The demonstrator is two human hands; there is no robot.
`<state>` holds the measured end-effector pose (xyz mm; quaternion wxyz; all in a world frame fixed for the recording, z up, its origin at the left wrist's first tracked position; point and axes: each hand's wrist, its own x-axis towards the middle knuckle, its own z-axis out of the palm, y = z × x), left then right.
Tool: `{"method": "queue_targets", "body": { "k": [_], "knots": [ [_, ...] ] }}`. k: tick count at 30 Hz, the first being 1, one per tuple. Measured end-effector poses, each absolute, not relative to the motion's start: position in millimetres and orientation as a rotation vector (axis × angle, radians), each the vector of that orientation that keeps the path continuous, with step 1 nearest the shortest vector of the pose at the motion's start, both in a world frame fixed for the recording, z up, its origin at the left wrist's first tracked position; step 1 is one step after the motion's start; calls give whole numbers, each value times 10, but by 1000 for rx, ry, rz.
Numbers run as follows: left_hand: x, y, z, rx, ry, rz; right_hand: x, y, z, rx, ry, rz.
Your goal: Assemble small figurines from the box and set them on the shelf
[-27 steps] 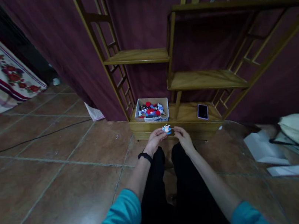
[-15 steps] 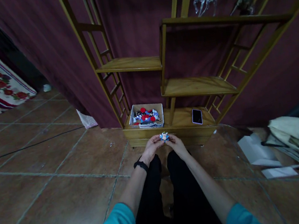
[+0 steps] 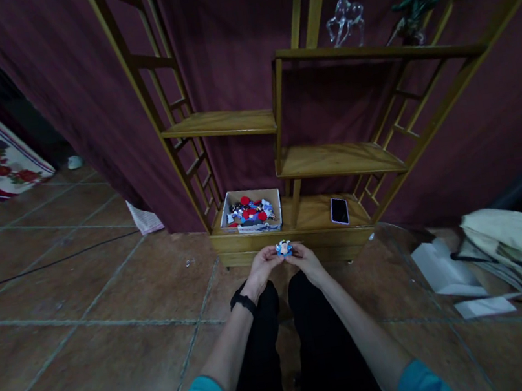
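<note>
A small blue and white figurine [image 3: 284,249] with a pinkish middle is held between my two hands, in front of the low cabinet. My left hand [image 3: 264,267], with a black band on the wrist, grips its left side by the fingertips. On the other side, the fingers of my right hand [image 3: 307,262] pinch it. Just beyond my hands, a shallow cardboard box [image 3: 270,226] rests on the cabinet's lower board, filled with several small red, white, black and blue pieces.
A wooden display shelf [image 3: 218,123] rises ahead against a dark red curtain. A phone [image 3: 339,210] lies on its lower board. Glass deer [image 3: 347,16] and a dark green ornament [image 3: 417,9] stand higher up. White boxes [image 3: 449,272] and a pale bag [image 3: 512,236] lie on the floor at right.
The camera view has shifted slightly, so the shelf and box appear lower and further left. Both hands still hold the figurine, which now seems turned a little.
</note>
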<state>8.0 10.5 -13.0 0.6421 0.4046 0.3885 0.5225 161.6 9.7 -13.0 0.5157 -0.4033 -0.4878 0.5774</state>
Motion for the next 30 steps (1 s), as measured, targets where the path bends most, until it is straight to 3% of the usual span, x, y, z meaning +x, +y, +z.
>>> {"method": "queue_targets", "body": {
  "k": [30],
  "knots": [
    [100, 186, -207, 1163, 1105, 1267, 1533, 274, -209, -1061, -1094, 1379]
  ]
}}
